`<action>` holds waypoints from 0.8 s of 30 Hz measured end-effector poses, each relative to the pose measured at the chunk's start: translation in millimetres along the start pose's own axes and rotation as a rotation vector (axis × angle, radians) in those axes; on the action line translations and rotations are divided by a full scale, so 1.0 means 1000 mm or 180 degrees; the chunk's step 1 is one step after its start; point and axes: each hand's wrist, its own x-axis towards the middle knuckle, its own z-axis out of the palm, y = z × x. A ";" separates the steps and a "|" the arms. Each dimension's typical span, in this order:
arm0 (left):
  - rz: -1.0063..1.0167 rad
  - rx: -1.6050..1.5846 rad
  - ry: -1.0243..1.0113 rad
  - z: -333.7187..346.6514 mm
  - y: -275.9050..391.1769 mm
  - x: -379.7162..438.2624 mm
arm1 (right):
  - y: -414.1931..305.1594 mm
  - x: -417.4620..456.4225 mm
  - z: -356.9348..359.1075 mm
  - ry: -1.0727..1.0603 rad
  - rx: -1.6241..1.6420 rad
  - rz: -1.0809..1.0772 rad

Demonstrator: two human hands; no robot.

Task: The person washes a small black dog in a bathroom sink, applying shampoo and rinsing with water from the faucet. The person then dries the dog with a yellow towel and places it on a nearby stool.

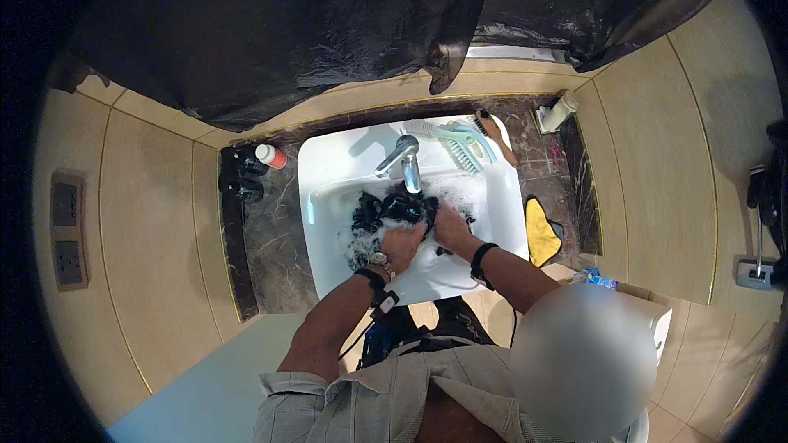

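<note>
Both of my hands are down in a white washbasin (506,215) with foamy suds (471,187) in it. Wet black cloth (400,206) lies bunched among the suds, under the chrome faucet (411,166). My left hand (403,245), with a watch at the wrist, grips the near side of the cloth. My right hand (450,226) is closed on the cloth's right part, close beside the left. The fingertips of both hands are partly hidden by cloth and foam. Small dark bits of cloth show beside my right hand.
On the basin's back rim lie a pale green scrub brush (462,151) and a wooden-handled brush (497,138). A white bottle with a red label (271,156) and dark bottles (243,187) stand left on the marble counter (277,246). A yellow cloth (542,232) lies right.
</note>
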 end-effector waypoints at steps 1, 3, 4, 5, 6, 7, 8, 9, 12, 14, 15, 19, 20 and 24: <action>0.0027 -0.0080 -0.0021 0.000 -0.002 0.005 | 0.004 0.004 0.006 0.0053 -0.0138 0.0039; 0.0054 -0.0087 -0.0176 -0.006 -0.005 0.011 | 0.007 0.012 0.014 0.0365 0.0155 0.0535; 0.0070 -0.0083 -0.0254 -0.011 -0.004 0.011 | 0.008 0.015 0.015 0.0528 0.0306 0.0783; 0.0090 -0.0175 -0.0150 -0.013 0.000 0.009 | 0.014 0.013 0.014 0.0431 0.0488 0.0579; 0.0087 -0.0227 -0.0017 -0.019 0.001 0.005 | 0.023 0.016 0.008 0.0363 0.0672 0.0326; 0.0109 -0.0271 0.0134 -0.026 0.000 0.005 | 0.029 0.027 -0.002 0.0316 0.0834 0.0078; -0.0074 -0.0241 -0.0062 -0.018 -0.014 -0.008 | -0.003 0.031 -0.046 -0.0541 0.0607 0.0417; -0.0116 -0.0320 0.0240 -0.028 -0.013 -0.018 | -0.011 0.027 -0.079 -0.0683 0.0979 0.0588; -0.0505 -0.0458 0.0805 -0.088 -0.004 -0.045 | 0.008 0.018 -0.112 -0.0721 0.2221 0.1035; -0.1164 -0.0621 0.0848 -0.083 -0.021 -0.055 | 0.009 0.021 -0.097 -0.0196 0.3399 0.1262; -0.1509 -0.0694 0.0884 -0.075 -0.034 -0.057 | -0.001 0.028 -0.095 0.0130 0.3683 0.1334; -0.1379 -0.3337 0.0709 -0.041 -0.090 -0.015 | -0.034 0.057 -0.075 0.0148 0.1963 0.0956; -0.1196 -0.3397 0.0613 -0.045 -0.090 0.002 | -0.018 0.057 -0.053 0.0396 0.2492 0.0653; -0.1409 -0.2840 0.0031 -0.052 -0.091 0.007 | -0.022 0.033 -0.053 0.0534 0.2007 0.0731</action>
